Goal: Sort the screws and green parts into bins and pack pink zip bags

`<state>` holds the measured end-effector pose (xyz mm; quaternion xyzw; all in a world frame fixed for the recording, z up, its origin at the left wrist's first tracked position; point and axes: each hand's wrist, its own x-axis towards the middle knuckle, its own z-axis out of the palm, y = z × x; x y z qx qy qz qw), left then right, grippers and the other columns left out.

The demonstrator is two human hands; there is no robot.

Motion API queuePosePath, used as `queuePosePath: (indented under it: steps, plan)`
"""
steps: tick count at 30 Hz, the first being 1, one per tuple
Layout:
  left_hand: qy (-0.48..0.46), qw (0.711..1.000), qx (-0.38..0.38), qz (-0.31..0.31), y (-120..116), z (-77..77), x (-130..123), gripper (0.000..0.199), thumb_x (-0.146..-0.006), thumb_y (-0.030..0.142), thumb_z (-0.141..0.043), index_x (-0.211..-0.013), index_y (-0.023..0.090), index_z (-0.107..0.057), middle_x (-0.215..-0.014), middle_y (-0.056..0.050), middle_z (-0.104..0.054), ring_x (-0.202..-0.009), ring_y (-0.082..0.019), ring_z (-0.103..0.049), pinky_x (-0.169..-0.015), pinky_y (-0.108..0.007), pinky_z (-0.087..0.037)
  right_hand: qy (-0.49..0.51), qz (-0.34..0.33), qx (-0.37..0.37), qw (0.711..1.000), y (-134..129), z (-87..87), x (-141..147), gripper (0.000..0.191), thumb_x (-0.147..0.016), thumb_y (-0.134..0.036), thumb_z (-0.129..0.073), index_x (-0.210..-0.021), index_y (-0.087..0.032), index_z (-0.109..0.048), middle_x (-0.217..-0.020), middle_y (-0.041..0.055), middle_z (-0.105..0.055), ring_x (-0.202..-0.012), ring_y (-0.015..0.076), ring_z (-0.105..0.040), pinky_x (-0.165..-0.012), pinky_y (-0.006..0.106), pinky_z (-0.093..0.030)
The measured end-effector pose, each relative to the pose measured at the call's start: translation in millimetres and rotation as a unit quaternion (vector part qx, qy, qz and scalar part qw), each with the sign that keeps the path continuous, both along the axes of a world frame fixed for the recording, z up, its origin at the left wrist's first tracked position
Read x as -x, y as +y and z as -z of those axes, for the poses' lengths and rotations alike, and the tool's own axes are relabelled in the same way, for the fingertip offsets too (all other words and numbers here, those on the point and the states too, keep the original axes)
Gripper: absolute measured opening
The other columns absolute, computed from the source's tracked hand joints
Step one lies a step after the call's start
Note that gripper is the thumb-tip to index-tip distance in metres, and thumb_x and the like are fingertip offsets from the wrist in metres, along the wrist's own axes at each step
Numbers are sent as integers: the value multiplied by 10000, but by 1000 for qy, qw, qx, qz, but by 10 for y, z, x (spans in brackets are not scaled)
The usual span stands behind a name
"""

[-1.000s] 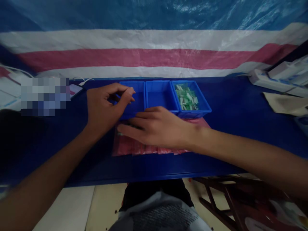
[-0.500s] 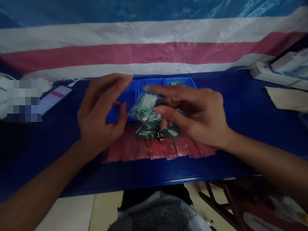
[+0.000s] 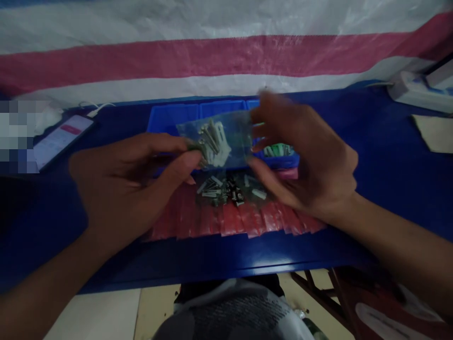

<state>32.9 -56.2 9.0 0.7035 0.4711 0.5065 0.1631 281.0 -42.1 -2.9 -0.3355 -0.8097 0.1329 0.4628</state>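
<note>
Left hand (image 3: 120, 184) pinching a screw-filled plastic bag (image 3: 214, 139) by its corner — long axis running across toward the right hand (image 3: 304, 156), whose grip is blurred, cannot tell.

From here I'm seeing a glossy clear plastic bag (image 3: 214, 141), dull silvery metal screws (image 3: 222, 191), shiny red plastic packets (image 3: 233, 219), smooth matt blue plastic bins (image 3: 173, 118), and a rough woven pink-and-white plastic tarp (image 3: 212, 56).

Dim, bluish light fills the scene; the right hand (image 3: 304, 151) blurs, edges warp.
</note>
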Motion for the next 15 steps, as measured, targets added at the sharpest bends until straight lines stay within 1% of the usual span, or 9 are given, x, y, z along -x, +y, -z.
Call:
queuePosePath:
  steps: [1,2,3,5,7,9,11,13,15]
  plan:
    - [-9,1000,9,22,-2,21,-7,62,-926,379,-877,-939,318,-877,-809,63,-814,-620,-156,-756,-548,-253,-671,-14,7,-23,1000,-8,-13,0,295,-1049,-261,-732,-1317,-380,-760,-1449,-44,-764,-1307,258,-761,-1019,401,-709]
    - [-16,999,25,45,-4,37,-12,60,-924,367,-885,-955,315,-880,-808,61,-818,-619,-155,-763,-558,-248,-680,-17,16,-45,999,-18,-28,2,240,-1044,-292,-756,-1267,-378,-780,-1472,-58,-754,-1352,264,-739,-1022,406,-711]
    - [-17,997,43,67,-7,46,-15,80,-930,362,-885,-995,315,-883,-820,56,-824,-632,-156,-772,-587,-251,-698,-15,22,-71,997,-31,-45,4,194,-1034,-308,-782,-1216,-374,-800,-1440,-67,-773,-1334,259,-749,-1009,405,-715]
    - [-17,994,61,93,-13,44,-24,179,-958,348,-865,-1136,325,-872,-845,50,-831,-661,-148,-781,-645,-248,-718,-6,30,-119,992,-65,-78,3,127,-1021,-274,-804,-1107,-362,-837,-1269,-59,-844,-1186,244,-809,-965,402,-722]
    - [-6,995,45,89,-8,26,-38,317,-992,306,-821,-1306,352,-818,-903,46,-837,-731,-142,-796,-690,-235,-718,-6,25,-114,993,-97,-93,-5,156,-1028,-213,-780,-1066,-343,-856,-1112,-34,-874,-1044,233,-839,-922,393,-727]
    - [40,997,4,70,13,5,-44,417,-997,277,-792,-1400,379,-766,-1033,31,-849,-861,-169,-817,-724,-251,-723,30,19,-34,999,-117,-79,-1,171,-1045,-230,-762,-1135,-344,-851,-1052,-23,-868,-881,203,-835,-838,362,-735]
    - [102,992,-39,57,42,-9,-34,439,-951,285,-822,-1376,388,-780,-1215,14,-839,-994,-226,-826,-797,-318,-745,125,13,81,989,-119,-42,25,256,-1032,-231,-781,-1244,-372,-812,-967,-45,-843,-725,166,-790,-719,322,-736]
    - [142,984,-82,69,56,-25,-13,408,-913,320,-853,-1309,410,-809,-1344,25,-807,-1055,-270,-826,-843,-387,-758,233,-26,176,956,-111,-1,66,302,-983,-196,-829,-1237,-356,-795,-853,-71,-799,-642,149,-766,-619,291,-730]
    - [155,977,-118,82,39,-55,8,298,-948,353,-822,-1229,451,-829,-1364,64,-797,-1061,-268,-829,-834,-412,-760,277,-90,262,920,-102,23,100,252,-951,-179,-851,-1167,-297,-796,-799,-76,-779,-634,154,-785,-583,290,-736]
